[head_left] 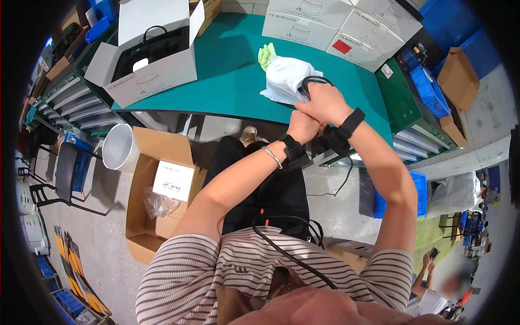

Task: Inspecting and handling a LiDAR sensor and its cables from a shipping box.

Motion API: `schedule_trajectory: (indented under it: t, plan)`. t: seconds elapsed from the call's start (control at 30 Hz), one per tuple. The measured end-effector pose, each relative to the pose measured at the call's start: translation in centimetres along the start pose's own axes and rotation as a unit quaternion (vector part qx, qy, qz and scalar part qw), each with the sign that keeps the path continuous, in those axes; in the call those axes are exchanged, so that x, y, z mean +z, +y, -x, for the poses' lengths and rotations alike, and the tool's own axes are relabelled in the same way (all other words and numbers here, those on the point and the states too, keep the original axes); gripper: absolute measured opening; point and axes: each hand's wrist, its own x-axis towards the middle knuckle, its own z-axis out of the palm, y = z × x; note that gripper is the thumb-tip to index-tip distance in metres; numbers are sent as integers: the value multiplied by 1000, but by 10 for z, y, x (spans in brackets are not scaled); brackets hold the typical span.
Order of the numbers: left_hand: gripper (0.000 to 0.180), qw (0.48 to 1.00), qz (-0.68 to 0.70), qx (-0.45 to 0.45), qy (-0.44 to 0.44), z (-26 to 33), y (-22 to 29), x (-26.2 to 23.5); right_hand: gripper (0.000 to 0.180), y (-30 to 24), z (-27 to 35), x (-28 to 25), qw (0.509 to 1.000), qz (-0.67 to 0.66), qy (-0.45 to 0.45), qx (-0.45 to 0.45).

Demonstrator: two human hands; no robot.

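Near the front edge of the green-topped table (227, 70), my two hands are close together and touching. My right hand (326, 103) is closed round a looped black cable (315, 80), beside a white plastic bag (287, 76). Just below it, my left hand (303, 127) is closed too; what its fingers hold is hidden. The bag looks full, but its contents do not show. A yellow-green crumpled piece (265, 56) lies against the bag's far left side. Black bands circle both my wrists.
An opened white carton (154, 84) with black foam stands at the table's left. White boxes (309, 24) are stacked at the back right. On the floor at left are a cardboard box (162, 141) and a white bin (120, 146). Blue bins (425, 86) stand at right.
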Motion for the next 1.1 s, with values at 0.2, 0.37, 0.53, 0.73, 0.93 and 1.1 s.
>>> schedule_trajectory:
  t: [0.2,0.37,0.53,0.73,0.93,1.1]
  plan:
    - [16,995,78,-44,-30,23,-8,12,46,14,21,16,999,-10,-19,42]
    - [18,967,-1,97,-234,39,-25,1,38,35,57,50,986,-123,104,35]
    - [11,967,-106,227,-38,14,31,-59,25,51,81,57,903,-392,102,144]
    - [15,940,-277,197,-1,-41,37,-65,20,61,92,50,827,-538,114,117]
    - [9,906,-323,263,-73,-68,42,-38,21,66,88,40,867,-482,102,79]
    - [21,934,-217,252,-127,-67,43,-43,23,70,80,7,903,-407,115,70]
